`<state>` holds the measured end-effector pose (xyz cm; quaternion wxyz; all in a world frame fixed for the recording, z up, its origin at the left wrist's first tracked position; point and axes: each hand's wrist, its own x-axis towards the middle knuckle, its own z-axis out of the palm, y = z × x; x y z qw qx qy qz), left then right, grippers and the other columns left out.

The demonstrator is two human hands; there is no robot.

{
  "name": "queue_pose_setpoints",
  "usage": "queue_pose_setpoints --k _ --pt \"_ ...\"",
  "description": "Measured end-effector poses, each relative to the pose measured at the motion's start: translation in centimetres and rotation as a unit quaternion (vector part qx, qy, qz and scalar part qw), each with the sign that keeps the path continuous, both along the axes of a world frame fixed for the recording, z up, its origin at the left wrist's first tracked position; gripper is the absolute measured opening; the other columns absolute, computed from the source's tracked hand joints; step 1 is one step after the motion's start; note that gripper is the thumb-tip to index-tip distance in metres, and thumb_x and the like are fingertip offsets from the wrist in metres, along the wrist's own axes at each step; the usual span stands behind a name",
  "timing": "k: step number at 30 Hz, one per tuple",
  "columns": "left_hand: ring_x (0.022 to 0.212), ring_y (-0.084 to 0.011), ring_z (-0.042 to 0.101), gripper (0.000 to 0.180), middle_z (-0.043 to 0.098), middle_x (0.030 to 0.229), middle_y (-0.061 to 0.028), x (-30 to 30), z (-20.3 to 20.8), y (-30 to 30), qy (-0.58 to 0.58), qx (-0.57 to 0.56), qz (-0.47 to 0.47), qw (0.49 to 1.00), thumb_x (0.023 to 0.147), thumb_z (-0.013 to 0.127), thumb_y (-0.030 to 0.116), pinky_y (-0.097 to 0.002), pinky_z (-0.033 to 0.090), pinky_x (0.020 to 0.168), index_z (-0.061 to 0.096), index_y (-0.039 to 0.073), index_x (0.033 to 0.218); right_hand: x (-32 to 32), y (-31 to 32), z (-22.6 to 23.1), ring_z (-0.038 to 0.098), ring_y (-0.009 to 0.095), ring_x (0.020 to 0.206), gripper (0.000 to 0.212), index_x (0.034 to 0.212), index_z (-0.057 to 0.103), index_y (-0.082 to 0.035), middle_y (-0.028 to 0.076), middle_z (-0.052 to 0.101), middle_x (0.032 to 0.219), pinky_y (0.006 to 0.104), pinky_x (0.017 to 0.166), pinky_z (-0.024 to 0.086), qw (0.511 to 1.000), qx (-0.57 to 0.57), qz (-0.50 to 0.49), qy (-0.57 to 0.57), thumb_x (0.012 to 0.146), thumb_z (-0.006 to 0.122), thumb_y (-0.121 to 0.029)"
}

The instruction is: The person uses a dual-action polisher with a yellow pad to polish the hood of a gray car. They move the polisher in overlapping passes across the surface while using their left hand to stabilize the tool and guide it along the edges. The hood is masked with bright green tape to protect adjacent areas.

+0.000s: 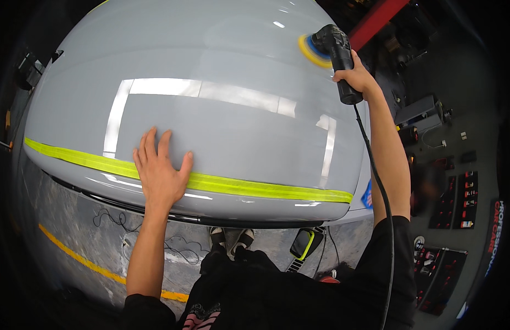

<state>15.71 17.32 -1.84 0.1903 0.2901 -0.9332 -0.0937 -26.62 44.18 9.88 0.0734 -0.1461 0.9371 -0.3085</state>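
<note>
My right hand (356, 75) is wrapped round the black body of a car polisher (340, 58) at the far right of a glossy grey car panel (227, 132). The polisher's yellow and blue pad (315, 52) looks blurred and rests on or close against the panel. From its rear end a black cord (379, 181) runs down along my right arm. My left hand (160, 170) lies on the panel near its front edge, fingers spread, holding nothing. Part of it covers a strip of lime-yellow masking tape (255, 188) that crosses the panel.
Below the panel edge, cables (181, 247) lie on the grey floor marked by a yellow line (81, 254). A black and lime-green object (305, 245) stands by my feet. A red post (379, 22) rises at the far right; tool boards (442, 275) are along the right side.
</note>
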Motion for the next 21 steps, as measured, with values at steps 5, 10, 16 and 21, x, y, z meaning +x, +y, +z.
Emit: queue_pose_setpoints --k 5,10,16,21 --pt "0.147 -0.0417 0.034 0.065 0.040 0.154 -0.0230 0.0 0.0 -0.1 0.004 -0.002 -0.003 1.000 0.089 0.069 0.040 -0.0619 0.021 0.121 0.053 0.006 0.142 -0.3 0.4 -0.2 0.069 0.030 0.094 0.124 0.166 0.022 -0.017 0.019 0.065 0.120 0.0370 0.083 0.055 1.000 0.008 -0.012 0.017 0.057 0.081 -0.022" --pt "0.146 -0.0434 0.034 0.064 0.040 0.154 -0.0237 0.0 0.1 -0.1 0.004 -0.006 -0.003 1.000 0.089 0.069 0.039 -0.0628 0.021 0.121 0.053 0.005 0.142 0.4 0.3 0.8 0.069 0.030 0.093 0.124 0.166 0.020 -0.017 0.021 0.066 0.120 0.0373 0.082 0.055 1.000 0.008 -0.012 0.000 0.059 0.080 -0.022" --pt "0.145 -0.0436 0.034 0.065 0.040 0.153 -0.0237 0.1 -0.1 -0.1 0.004 -0.004 -0.003 1.000 0.089 0.070 0.039 -0.0639 0.021 0.121 0.053 0.005 0.141 0.7 -0.8 1.5 0.069 0.029 0.092 0.124 0.167 0.017 -0.016 0.021 0.065 0.121 0.0380 0.080 0.055 0.998 -0.038 -0.013 -0.045 0.061 0.080 -0.019" --pt "0.146 -0.0437 0.034 0.065 0.040 0.153 -0.0240 0.2 -0.2 0.0 0.001 -0.001 0.002 1.000 0.089 0.069 0.040 -0.0640 0.021 0.120 0.053 0.005 0.141 0.8 -3.8 1.5 0.069 0.030 0.095 0.127 0.167 0.014 -0.011 0.021 0.065 0.122 0.0382 0.080 0.055 0.998 -0.030 0.001 -0.054 0.060 0.081 -0.018"
